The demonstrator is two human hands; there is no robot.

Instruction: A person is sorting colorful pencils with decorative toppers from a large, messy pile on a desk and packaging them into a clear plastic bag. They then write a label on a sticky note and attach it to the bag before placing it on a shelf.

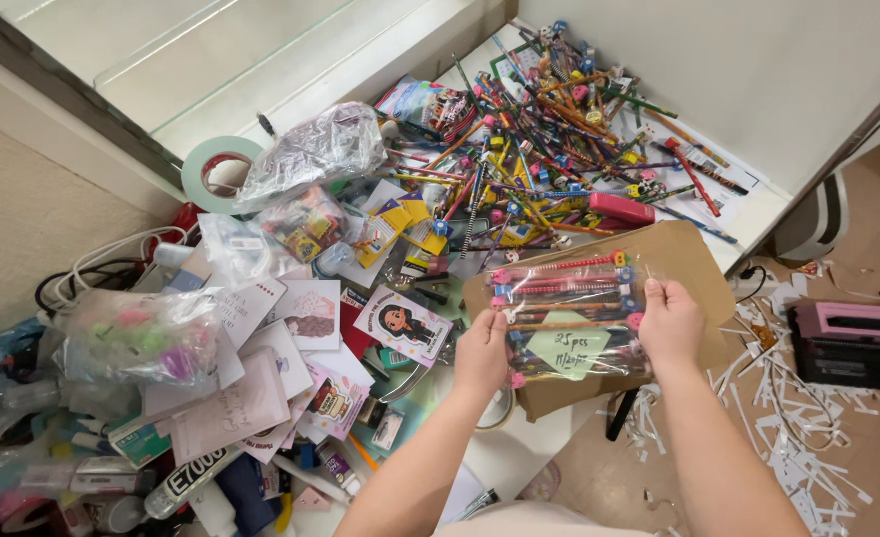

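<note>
- White bench (pixel 519 452), cluttered; loose heap of coloured pencils (pixel 559 129) at far end.
- Brown cardboard sheet (pixel 684 254), beneath the packet.
- Clear plastic packet of coloured pencils (pixel 569 313), held above the cardboard.
- Left hand (pixel 482 353), fingers clamped on packet's left edge.
- Right hand (pixel 671 323), fingers clamped on right edge.

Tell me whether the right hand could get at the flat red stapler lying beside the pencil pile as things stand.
Probably not: the right hand is gripping the clear pencil packet. The flat red stapler lies uncovered just beyond, so only the full hand hinders it.
</note>
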